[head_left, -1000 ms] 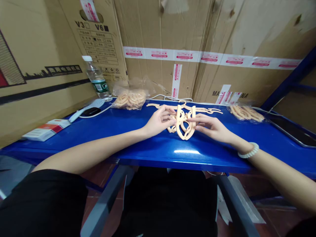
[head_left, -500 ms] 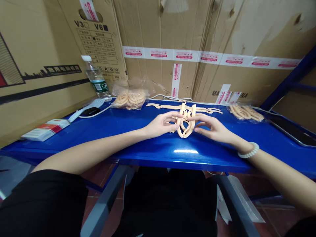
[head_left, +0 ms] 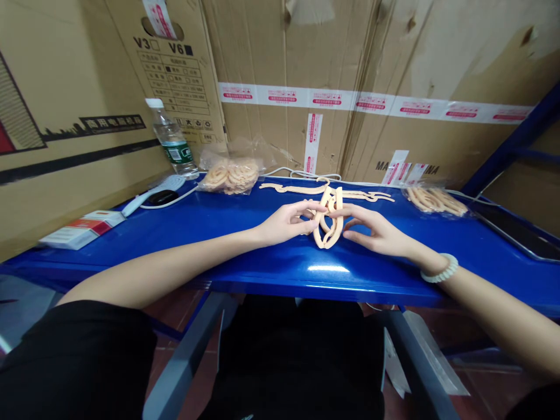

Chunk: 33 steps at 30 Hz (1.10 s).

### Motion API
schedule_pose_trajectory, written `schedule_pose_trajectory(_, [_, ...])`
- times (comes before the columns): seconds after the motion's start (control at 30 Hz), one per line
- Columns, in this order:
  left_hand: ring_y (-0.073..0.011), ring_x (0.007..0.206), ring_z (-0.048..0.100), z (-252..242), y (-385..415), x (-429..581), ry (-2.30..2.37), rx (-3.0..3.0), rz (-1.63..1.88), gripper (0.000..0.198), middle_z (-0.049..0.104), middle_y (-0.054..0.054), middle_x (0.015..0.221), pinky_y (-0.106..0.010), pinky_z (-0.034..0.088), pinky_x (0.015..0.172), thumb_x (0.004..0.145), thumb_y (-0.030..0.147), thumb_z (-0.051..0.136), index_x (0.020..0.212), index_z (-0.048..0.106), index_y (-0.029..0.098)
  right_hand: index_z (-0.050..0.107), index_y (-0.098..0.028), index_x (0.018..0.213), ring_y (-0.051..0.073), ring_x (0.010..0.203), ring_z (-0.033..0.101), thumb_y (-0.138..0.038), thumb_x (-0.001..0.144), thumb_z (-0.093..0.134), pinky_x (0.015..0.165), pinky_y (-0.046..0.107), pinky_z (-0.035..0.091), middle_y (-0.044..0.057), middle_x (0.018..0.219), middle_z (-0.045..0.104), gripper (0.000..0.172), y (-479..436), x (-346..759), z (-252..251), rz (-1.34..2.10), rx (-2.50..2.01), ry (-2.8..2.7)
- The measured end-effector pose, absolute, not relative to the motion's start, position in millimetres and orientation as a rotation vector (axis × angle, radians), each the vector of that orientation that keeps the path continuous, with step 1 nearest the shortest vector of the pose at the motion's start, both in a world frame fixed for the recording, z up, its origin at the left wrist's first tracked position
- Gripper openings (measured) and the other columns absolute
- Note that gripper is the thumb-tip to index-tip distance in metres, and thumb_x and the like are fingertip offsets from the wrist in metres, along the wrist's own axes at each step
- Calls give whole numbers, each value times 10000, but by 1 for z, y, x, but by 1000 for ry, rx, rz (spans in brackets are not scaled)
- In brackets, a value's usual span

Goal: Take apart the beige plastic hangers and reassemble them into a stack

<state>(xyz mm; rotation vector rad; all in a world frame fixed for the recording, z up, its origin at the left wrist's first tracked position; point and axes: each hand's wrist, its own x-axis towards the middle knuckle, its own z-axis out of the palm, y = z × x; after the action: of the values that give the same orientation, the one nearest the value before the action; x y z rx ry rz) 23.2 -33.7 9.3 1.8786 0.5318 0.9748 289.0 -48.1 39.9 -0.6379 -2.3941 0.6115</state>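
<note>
Between my hands is a beige plastic folding hanger [head_left: 338,230], its two arms folded in nearly side by side, with the joined ends toward me. My left hand [head_left: 286,223] pinches its left arm between thumb and fingers. From the other side, my right hand [head_left: 378,230] has its fingertips on the right arm, the thumb slightly lower. Just behind lies an unfolded hanger [head_left: 301,189] of the same colour, stretched across the blue table [head_left: 258,265]. Part of it is hidden by the held one. Some beige plastic also shows behind my left fingers.
Clear bags of folded hangers lie at the back left [head_left: 234,175] and back right [head_left: 437,200]. A water bottle [head_left: 175,149], a black mouse [head_left: 163,198] and a small white-and-red box [head_left: 83,229] are at left. A dark tablet-like device [head_left: 516,230] lies at right. Cardboard [head_left: 280,134] stands behind.
The two arms of the held hanger have come closer together and its lower end has shifted slightly toward me. My right hand has moved a little to the left.
</note>
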Motion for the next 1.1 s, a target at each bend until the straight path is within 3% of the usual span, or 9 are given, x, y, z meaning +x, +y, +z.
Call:
schedule_pose_trajectory(0.23, [-310, 1331, 534, 11, -38, 23, 537, 1929, 1006, 444, 567, -139, 1385, -430, 520, 987, 902, 323, 688, 1298, 517, 218, 604, -310, 1383, 279, 1219, 615, -357, 984, 622, 958, 451, 574, 81, 1412, 596, 402, -49, 290, 39, 657, -627, -2394])
schedule_pose_trajectory(0.53, [-292, 1330, 523, 11, -33, 20, 568, 2036, 1051, 480, 524, -129, 1457, -472, 475, 1081, 886, 303, 681, 1339, 551, 217, 712, -249, 1252, 296, 1106, 685, -474, 878, 755, 980, 485, 564, 90, 1260, 706, 439, -42, 298, 46, 1028, -787, -2109])
schedule_pose_trajectory(0.67, [-272, 1277, 562, 11, -28, 17, 703, 2117, 1127, 395, 564, -131, 1409, -460, 501, 1048, 884, 272, 636, 1271, 591, 202, 744, -223, 1134, 306, 1027, 697, -540, 831, 773, 874, 494, 594, 105, 1231, 714, 440, -21, 317, 44, 872, -987, -1985])
schedule_pose_trajectory(0.8, [-286, 1304, 542, 10, -21, 13, 811, 2397, 1155, 412, 582, -139, 1396, -484, 456, 1096, 882, 265, 613, 1285, 581, 188, 735, -200, 1139, 314, 921, 688, -626, 818, 730, 832, 518, 575, 105, 1102, 734, 534, -12, 332, 45, 597, -1151, -2268])
schedule_pose_trajectory(0.97, [-347, 1484, 337, 8, -28, 12, 767, 2656, 838, 592, 414, -162, 1572, -538, 255, 1231, 933, 412, 601, 1472, 468, 205, 593, -254, 1379, 385, 1251, 559, -644, 820, 715, 1023, 541, 481, 110, 1422, 587, 693, -16, 336, 48, 459, -1145, -2561])
schedule_pose_trajectory(1.1, [-401, 1561, 82, 7, -42, 14, 818, 2718, 459, 649, 198, -93, 1690, -647, 75, 1234, 962, 551, 555, 1545, 393, 317, 520, -233, 1458, 402, 1268, 525, -686, 829, 675, 1095, 577, 400, 141, 1381, 582, 790, -17, 335, 44, 384, -1165, -2662])
